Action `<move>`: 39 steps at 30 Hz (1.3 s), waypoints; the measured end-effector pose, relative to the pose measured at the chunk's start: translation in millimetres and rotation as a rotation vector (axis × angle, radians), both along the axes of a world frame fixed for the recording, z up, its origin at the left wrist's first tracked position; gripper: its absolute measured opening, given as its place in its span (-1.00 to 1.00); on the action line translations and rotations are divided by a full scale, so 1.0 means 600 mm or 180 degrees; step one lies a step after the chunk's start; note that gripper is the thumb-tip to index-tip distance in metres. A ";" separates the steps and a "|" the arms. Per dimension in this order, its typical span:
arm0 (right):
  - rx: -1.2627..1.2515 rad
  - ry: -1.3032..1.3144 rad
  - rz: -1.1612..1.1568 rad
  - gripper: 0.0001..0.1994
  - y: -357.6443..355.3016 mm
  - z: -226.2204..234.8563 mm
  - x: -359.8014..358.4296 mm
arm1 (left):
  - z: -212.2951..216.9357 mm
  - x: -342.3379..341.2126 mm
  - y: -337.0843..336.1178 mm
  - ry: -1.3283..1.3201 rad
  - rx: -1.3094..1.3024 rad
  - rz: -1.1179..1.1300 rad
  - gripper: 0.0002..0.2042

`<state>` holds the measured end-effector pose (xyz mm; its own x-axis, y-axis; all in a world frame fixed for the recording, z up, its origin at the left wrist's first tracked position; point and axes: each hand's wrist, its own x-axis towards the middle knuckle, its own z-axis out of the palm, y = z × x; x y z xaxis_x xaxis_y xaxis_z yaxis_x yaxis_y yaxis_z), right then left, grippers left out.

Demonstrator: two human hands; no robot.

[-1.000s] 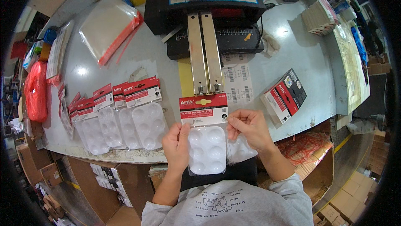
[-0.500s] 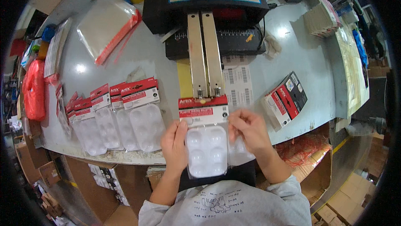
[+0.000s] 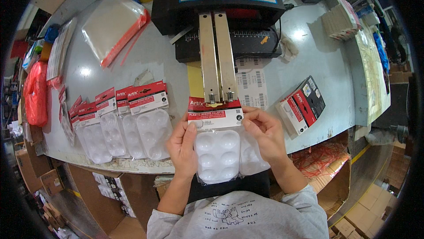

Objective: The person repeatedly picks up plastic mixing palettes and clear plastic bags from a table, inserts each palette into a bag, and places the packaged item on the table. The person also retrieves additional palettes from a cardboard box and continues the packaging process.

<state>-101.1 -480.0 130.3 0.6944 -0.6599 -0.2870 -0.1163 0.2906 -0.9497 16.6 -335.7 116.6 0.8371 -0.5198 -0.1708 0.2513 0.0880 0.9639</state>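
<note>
Palette pack (image 3: 217,146), a white six-well tray under a red header card, is held just below the centre of the frame, its card now pushed up against the lower ends of the two metal bars (image 3: 216,58) of the black sealing machine (image 3: 221,0), closer than half a second ago. It is gripped by the left hand (image 3: 183,148) at its left edge and the right hand (image 3: 263,135) at its right edge. Four finished packs (image 3: 128,126) are counted overlapping on the bench (image 3: 318,66) at the left, and one stack of red-and-black cards (image 3: 304,104) at the right.
</note>
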 end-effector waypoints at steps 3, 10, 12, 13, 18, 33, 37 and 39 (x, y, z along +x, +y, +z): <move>-0.0524 0.0295 0.0071 -0.91 -0.002 -0.010 0.007 | -0.014 -0.001 -0.006 -0.0242 0.0234 0.0019 -0.83; -0.0597 0.0432 -0.0079 -0.93 -0.026 -0.042 0.043 | -0.030 0.041 -0.041 -0.0598 0.0902 -0.0095 -0.81; -0.0717 0.0271 -0.0118 -0.92 -0.027 -0.050 0.050 | -0.033 0.050 -0.049 -0.0624 0.0758 -0.0062 -0.80; -0.0743 0.0260 -0.0130 -0.92 -0.026 -0.052 0.052 | -0.036 0.050 -0.050 -0.0638 0.0716 -0.0044 -0.80; -0.1205 0.0695 0.0203 -0.89 -0.043 -0.028 0.042 | -0.054 0.048 -0.037 -0.0418 0.0665 -0.0197 -0.80; -0.3724 0.2474 -0.0433 -0.18 -0.178 -0.024 -0.136 | -0.020 -0.081 -0.033 -0.2467 0.1996 -0.0715 -0.77; -0.3311 0.2612 -0.0405 -0.29 -0.167 0.018 -0.118 | -0.037 -0.096 -0.069 -0.2110 0.1424 -0.0545 -0.83; -0.2580 0.2829 -0.0304 -0.37 -0.153 0.054 -0.105 | -0.023 -0.083 -0.059 -0.1431 0.0839 -0.0609 -0.86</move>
